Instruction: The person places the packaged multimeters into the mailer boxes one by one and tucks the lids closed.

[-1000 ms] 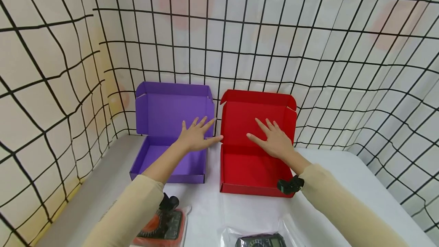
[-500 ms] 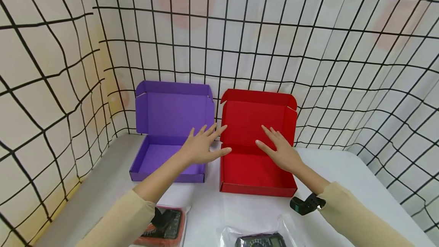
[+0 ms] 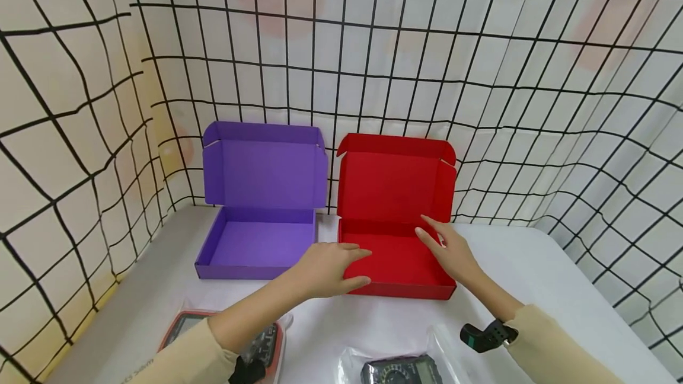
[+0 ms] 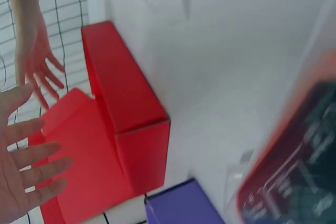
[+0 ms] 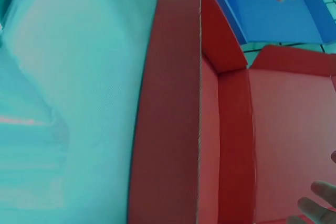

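My left hand [image 3: 331, 270] hovers over the near left part of the open red box [image 3: 397, 212]. Its fingers are extended and hold nothing; the left wrist view shows them spread. Over the right side of that box is my right hand [image 3: 452, 252], fingers extended and holding nothing. To the left stands an open purple box [image 3: 258, 218], its lid upright and its inside bare. Beneath my left forearm lies a red-rimmed multimeter [image 3: 269, 342] in clear plastic, partly hidden by the arm. A dark multimeter [image 3: 402, 370] in a clear bag lies at the near edge of view.
A white table [image 3: 512, 277] bears all of these. Black wire mesh [image 3: 395, 52] stands around the back and sides, with pale sheeting behind it. A small black device [image 3: 488, 335] is strapped to my right wrist.
Both hands have drawn back towards me and lower. The left has also moved right, from before the purple box to the red one. More of the red-rimmed multimeter shows.
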### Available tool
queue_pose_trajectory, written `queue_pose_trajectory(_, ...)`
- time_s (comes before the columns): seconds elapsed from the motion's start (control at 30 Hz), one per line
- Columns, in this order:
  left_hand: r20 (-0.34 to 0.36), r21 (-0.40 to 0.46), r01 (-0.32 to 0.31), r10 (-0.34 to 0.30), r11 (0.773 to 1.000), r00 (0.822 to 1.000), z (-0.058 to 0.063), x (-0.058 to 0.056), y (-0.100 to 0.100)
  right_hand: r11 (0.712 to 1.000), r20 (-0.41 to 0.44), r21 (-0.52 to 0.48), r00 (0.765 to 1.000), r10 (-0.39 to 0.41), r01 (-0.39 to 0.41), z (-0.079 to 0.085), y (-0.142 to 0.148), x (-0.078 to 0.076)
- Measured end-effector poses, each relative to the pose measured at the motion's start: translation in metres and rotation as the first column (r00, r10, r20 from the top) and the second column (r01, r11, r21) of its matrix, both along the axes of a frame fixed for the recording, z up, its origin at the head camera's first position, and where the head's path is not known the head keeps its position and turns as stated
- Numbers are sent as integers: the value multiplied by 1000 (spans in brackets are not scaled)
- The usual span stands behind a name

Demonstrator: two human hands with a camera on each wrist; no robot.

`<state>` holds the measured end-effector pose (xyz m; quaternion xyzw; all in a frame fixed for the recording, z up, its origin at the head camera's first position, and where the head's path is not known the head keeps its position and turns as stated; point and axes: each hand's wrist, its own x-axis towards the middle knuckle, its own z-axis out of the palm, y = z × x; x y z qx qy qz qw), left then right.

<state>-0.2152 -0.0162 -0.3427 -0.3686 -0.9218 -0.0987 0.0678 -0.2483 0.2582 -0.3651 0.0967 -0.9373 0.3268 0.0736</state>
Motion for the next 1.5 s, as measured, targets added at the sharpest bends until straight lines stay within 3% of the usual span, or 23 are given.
queue_pose_trajectory(0.3,42,-22,63,-62,998,997,-17,17,11,999,-29,-7,999,-37,37,-14,20,9)
queue_pose_trajectory(0.57,-22,-150,162,-167,975,986,-31,37,26,993,16,8,993,-117,117,-33,35,14)
queue_pose_trajectory(0.7,25,-163,210,-208,964,978,-36,46,32,988,66,9,986,-154,153,-39,37,14)
queue_pose_trajectory(0.87,103,-156,223,-209,962,972,-42,54,39,981,110,-37,976,-186,191,-40,38,13)
queue_pose_trajectory(0.97,144,-174,233,-210,957,967,-46,57,43,973,179,-100,966,-188,208,-40,40,11)
queue_pose_trajectory(1.1,138,-205,252,-227,946,964,-53,63,48,969,243,-134,955,-171,207,-40,41,10)
queue_pose_trajectory(1.3,164,-213,299,-267,930,949,-62,68,54,977,241,-124,961,-139,173,-46,45,10)
queue_pose_trajectory(1.5,158,-216,303,-273,928,949,-67,73,62,968,283,-161,948,-143,195,-48,47,11)
